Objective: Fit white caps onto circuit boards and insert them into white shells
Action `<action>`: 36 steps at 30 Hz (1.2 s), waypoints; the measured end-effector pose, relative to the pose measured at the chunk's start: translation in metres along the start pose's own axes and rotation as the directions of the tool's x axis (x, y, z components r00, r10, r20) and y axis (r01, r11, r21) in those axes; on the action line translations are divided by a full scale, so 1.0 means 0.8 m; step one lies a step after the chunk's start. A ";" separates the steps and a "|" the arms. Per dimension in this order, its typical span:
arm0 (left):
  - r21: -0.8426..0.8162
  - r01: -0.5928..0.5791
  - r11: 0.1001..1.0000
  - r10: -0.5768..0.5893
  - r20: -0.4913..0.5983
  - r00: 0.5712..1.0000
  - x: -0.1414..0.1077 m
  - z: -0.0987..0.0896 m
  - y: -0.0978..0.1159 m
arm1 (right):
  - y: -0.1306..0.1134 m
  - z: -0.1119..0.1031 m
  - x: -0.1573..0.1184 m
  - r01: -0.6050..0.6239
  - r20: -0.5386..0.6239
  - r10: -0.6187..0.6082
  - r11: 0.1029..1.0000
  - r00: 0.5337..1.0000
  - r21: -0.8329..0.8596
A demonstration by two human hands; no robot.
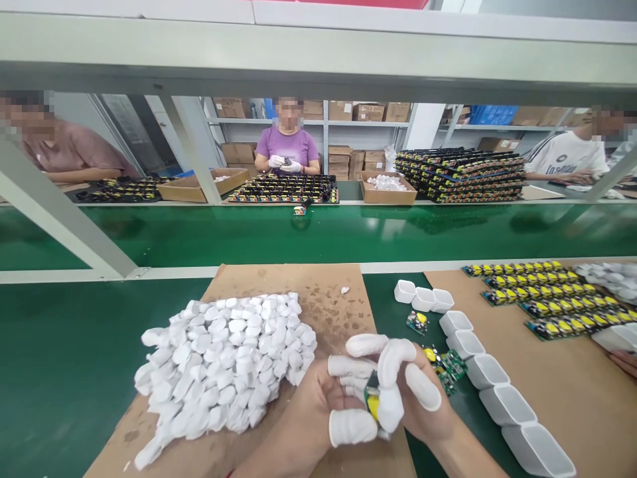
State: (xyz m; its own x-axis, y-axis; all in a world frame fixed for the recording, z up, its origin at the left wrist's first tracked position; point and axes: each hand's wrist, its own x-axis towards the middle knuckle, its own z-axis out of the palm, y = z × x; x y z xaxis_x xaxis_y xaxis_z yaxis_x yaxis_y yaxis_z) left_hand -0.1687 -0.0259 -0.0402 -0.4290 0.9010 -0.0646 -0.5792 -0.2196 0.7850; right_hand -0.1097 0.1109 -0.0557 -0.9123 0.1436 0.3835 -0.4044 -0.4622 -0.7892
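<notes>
My left hand point(334, 392), with white finger cots on the fingertips, grips a small circuit board point(371, 396) with a yellow part and a dark part. My right hand point(418, 382), also in white finger cots, closes on the same board from the other side; its bent fingers hide much of it. A white lump lies against the board, and I cannot tell whether it is a fingertip or a separate piece. Left of my hands is a big heap of small white wrapped-looking pieces point(223, 365). Loose green circuit boards point(450, 368) lie just beyond my right hand.
White plastic cups point(507, 403) run in a row at the right, with smaller cups point(423, 299) behind. Strips of boards point(552, 289) lie on cardboard point(572, 392). A green belt point(249, 232) crosses ahead under a metal frame. Several co-workers sit beyond; another hand shows at far right.
</notes>
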 end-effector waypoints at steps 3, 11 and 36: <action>0.013 0.004 1.000 -0.004 -0.001 1.000 0.000 0.002 0.002 | 0.003 0.001 0.000 -0.048 0.042 0.045 0.995 0.998 0.085; 0.087 0.010 0.996 0.002 -0.137 0.991 0.000 -0.006 -0.004 | 0.013 0.009 0.001 -0.088 0.080 0.070 0.966 0.994 0.244; -0.067 0.029 0.997 -0.027 0.017 0.999 0.001 0.001 0.007 | -0.003 -0.010 0.009 -0.034 0.256 0.072 0.988 0.964 -0.150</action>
State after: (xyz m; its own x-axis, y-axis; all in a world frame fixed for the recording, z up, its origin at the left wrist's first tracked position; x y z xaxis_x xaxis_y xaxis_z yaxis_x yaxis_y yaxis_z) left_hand -0.1719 -0.0262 -0.0355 -0.4009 0.9130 -0.0754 -0.6367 -0.2185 0.7396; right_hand -0.1163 0.1200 -0.0550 -0.8923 -0.1189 0.4354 -0.3779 -0.3308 -0.8647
